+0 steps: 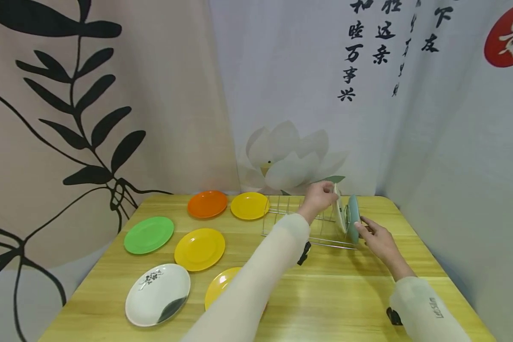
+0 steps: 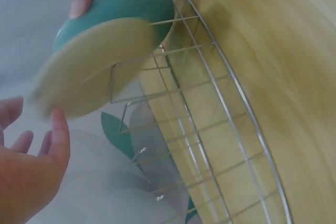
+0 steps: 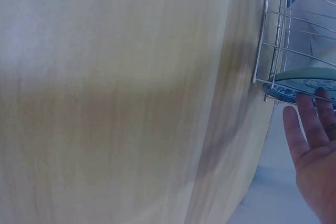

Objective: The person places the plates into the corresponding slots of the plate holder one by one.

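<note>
A cream-white plate (image 1: 339, 209) stands on edge toward the right end of a wire dish rack (image 1: 320, 241); it is blurred in the left wrist view. Beside it, a teal plate (image 1: 353, 219) with a blue pattern stands upright at the rack's end. My left hand (image 1: 318, 198) is at the white plate's upper edge, one fingertip touching or very near the rim, its fingers loosely bent. My right hand (image 1: 378, 240) rests against the teal plate's outer side with fingers extended, as the right wrist view also shows.
Flat on the wooden table (image 1: 325, 304) lie an orange plate (image 1: 207, 204), a green plate (image 1: 148, 235), a white patterned plate (image 1: 158, 294) and several yellow ones, including a yellow plate (image 1: 199, 249). My left sleeve covers part of the nearest yellow plate (image 1: 219, 285). A printed curtain (image 1: 282, 95) hangs behind.
</note>
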